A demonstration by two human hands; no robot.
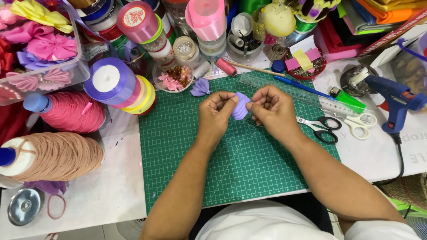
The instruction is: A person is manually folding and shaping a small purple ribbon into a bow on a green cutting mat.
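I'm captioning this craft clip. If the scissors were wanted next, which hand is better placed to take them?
Probably the right hand: the scissors lie on the green mat's right edge, just beside it. The left hand would have to cross over. Both pinch the purple ribbon piece.

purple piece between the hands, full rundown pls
The purple piece is a small folded bit of lilac ribbon, satin-like, with soft pleats. It is held above the green cutting mat, pinched on one side by the left hand and on the other by the right hand. Fingers hide its edges.
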